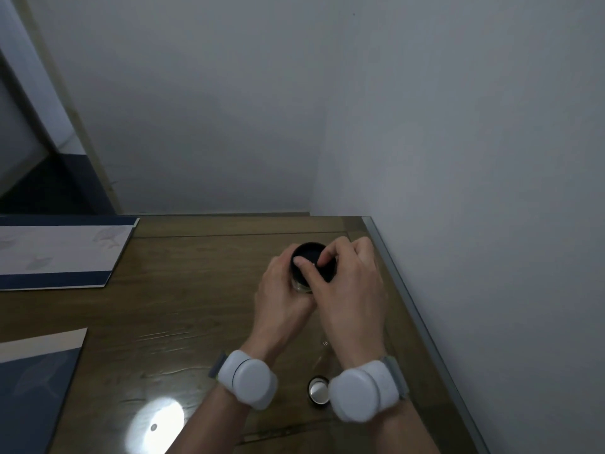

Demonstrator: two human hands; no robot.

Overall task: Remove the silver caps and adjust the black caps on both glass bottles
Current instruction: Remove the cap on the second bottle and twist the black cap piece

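Observation:
A glass bottle (302, 286) with a black cap (309, 253) stands on the wooden table near its right edge. My left hand (282, 290) wraps around the bottle from the left, thumb resting on the cap. My right hand (352, 283) grips the black cap from the right, fingertips on its top. Most of the glass is hidden by both hands. Closer to me, a second bottle (319, 389) shows a silver top inside a black ring, partly hidden behind my right wristband.
The wooden table (183, 309) has a glass-edged right side against a white wall (491, 158). Two blue-and-white folders lie at the left, one at the back (62, 253) and one nearer (36, 388). A lamp glare (157, 421) shines on the tabletop.

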